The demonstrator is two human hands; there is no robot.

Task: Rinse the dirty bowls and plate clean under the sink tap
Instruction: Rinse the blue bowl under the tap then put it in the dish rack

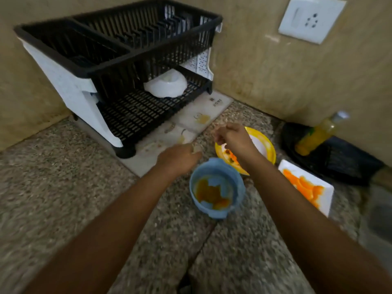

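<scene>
Head view. Three soiled items stand on the speckled bench (pixel 63 198): a blue bowl (pixel 216 187) with orange-brown residue, a yellow bowl (pixel 262 143) just behind it, and a white square plate (pixel 307 185) smeared orange, to the right. None is in either hand, and no tap or sink is in view. The left hand (pixel 179 159) hovers just beyond the blue bowl's far rim, fingers curled; something small and pale shows at their tips, but motion blur prevents identifying it. The right hand (pixel 231 135) hangs above the yellow bowl, fingers bent inward; whether they pinch anything cannot be told. A clean white bowl (pixel 165 84) sits inverted on the lower shelf of the black dish rack (pixel 118 60). A yellow bottle (pixel 316 134) lies in a black tray against the wall.

Risks, as judged: the dishes sit close together, so lifting one could knock its neighbour and spread residue. Greasy rims could slip from wet fingers.
</scene>
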